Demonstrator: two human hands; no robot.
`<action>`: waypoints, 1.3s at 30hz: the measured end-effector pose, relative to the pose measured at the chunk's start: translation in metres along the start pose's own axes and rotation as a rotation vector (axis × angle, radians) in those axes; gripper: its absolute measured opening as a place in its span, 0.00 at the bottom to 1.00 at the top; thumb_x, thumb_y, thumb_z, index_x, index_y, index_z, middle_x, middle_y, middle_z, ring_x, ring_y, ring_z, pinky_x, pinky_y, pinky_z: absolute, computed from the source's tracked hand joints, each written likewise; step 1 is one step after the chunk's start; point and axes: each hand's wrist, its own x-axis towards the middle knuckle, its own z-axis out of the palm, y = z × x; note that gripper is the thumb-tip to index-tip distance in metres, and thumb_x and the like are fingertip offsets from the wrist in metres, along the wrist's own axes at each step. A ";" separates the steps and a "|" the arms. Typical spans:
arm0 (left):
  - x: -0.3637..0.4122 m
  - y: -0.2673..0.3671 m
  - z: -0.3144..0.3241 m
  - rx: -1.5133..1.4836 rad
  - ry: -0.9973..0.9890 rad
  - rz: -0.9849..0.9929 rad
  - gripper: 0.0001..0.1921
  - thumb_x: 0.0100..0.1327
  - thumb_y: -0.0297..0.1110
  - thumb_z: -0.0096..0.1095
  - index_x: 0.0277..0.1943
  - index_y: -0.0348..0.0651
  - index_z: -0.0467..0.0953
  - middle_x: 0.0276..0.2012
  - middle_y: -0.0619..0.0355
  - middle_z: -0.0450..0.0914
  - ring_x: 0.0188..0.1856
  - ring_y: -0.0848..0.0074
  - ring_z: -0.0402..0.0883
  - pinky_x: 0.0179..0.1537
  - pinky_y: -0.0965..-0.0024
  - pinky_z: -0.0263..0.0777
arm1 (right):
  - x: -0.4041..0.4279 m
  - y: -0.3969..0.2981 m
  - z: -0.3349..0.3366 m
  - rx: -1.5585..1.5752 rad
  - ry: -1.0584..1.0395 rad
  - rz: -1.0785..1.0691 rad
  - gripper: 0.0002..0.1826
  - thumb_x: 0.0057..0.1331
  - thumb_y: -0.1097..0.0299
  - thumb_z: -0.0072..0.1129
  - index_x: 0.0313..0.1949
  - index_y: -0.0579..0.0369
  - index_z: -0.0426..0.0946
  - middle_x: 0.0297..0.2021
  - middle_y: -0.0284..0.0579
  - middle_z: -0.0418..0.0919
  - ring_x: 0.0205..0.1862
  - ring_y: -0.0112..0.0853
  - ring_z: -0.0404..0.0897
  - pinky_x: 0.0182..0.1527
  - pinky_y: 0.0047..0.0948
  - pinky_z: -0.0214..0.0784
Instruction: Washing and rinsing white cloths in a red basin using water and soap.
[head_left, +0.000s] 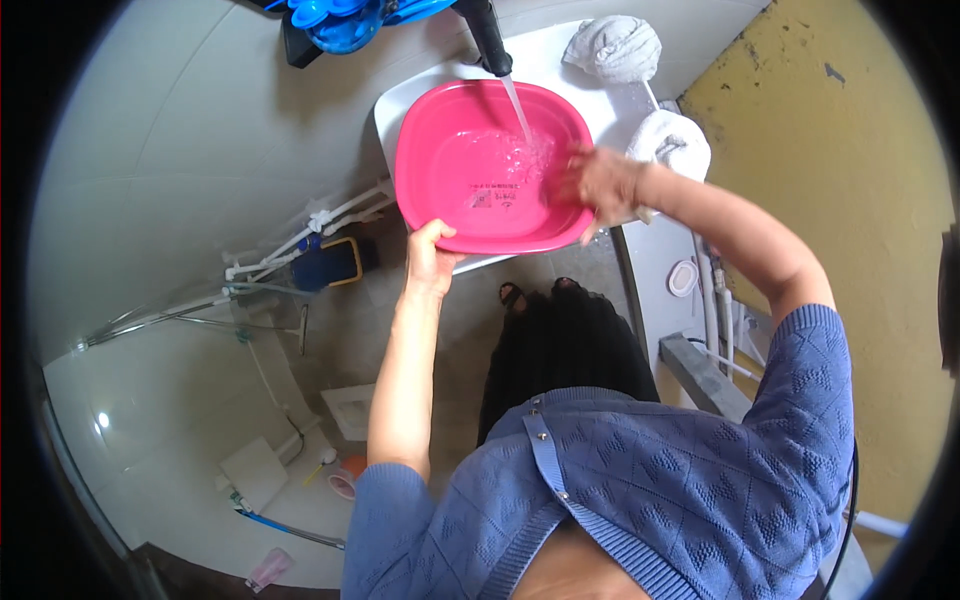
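A pink plastic basin (457, 161) with printed writing on its bottom rests tilted over the white washbasin (551, 45). Water (517, 112) runs into it from a black faucet (487, 41) and splashes on its floor. With the thumb over the rim, my left hand (433, 259) grips the basin's near left corner. My right hand (604, 184) is blurred at the basin's right wall, its fingers over the rim; whether it grips anything is unclear.
Two bundled white cloths, one farther back (615, 49) and one nearer (670, 142), lie at the right. Blue plastic items (341, 22) sit on a wall shelf. White pipes (330, 217) and a dark bucket (319, 266) stand at lower left. A grey ledge (656, 262) runs along the right.
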 end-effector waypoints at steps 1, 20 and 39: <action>-0.002 0.000 0.003 -0.008 -0.001 0.000 0.21 0.50 0.27 0.52 0.48 0.27 0.72 0.42 0.45 0.77 0.45 0.58 0.80 0.49 0.49 0.77 | -0.004 0.017 -0.004 -0.159 -0.055 0.051 0.34 0.61 0.43 0.57 0.62 0.48 0.69 0.66 0.41 0.65 0.71 0.35 0.56 0.75 0.48 0.33; 0.002 -0.038 0.020 -0.174 -0.073 -0.042 0.24 0.49 0.26 0.53 0.52 0.29 0.69 0.46 0.45 0.76 0.49 0.56 0.79 0.53 0.48 0.75 | 0.176 -0.005 0.034 2.304 0.915 0.772 0.15 0.71 0.67 0.42 0.50 0.61 0.72 0.42 0.51 0.81 0.45 0.38 0.82 0.48 0.34 0.76; -0.002 -0.017 0.011 -0.209 -0.026 -0.148 0.19 0.48 0.26 0.53 0.45 0.29 0.71 0.41 0.45 0.78 0.44 0.55 0.80 0.48 0.47 0.79 | 0.177 -0.049 -0.011 0.186 0.707 0.206 0.40 0.59 0.70 0.51 0.71 0.56 0.47 0.71 0.52 0.51 0.73 0.45 0.50 0.73 0.41 0.41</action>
